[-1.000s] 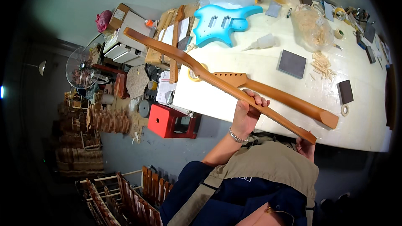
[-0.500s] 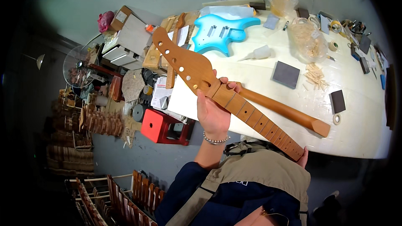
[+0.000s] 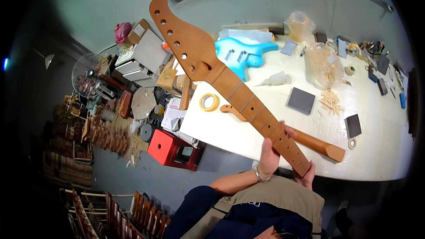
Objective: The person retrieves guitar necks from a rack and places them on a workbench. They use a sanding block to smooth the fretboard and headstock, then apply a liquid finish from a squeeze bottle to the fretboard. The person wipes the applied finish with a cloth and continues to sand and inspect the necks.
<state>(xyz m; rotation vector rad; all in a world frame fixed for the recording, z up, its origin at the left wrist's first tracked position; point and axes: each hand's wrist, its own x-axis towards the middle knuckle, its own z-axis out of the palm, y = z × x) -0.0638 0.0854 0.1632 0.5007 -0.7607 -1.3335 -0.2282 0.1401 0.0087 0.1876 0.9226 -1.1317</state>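
I hold a brown wooden guitar neck raised in front of me, its headstock with several tuner holes up at the top left and its fretted face toward me. My left hand grips the neck near its lower end. My right hand supports the heel end from below, mostly hidden behind the wood. A second wooden neck lies on the white table under the raised one. A blue guitar body rests at the table's far side.
On the table are a roll of yellow tape, grey sanding blocks, a pile of small wooden sticks, plastic bags and tools. A red stool, boxes, a fan and stacked wooden necks crowd the floor at left.
The neck has swung up from nearly flat over the table to a steep tilt with its fretted face turned to me. My left hand has slid down toward the heel.
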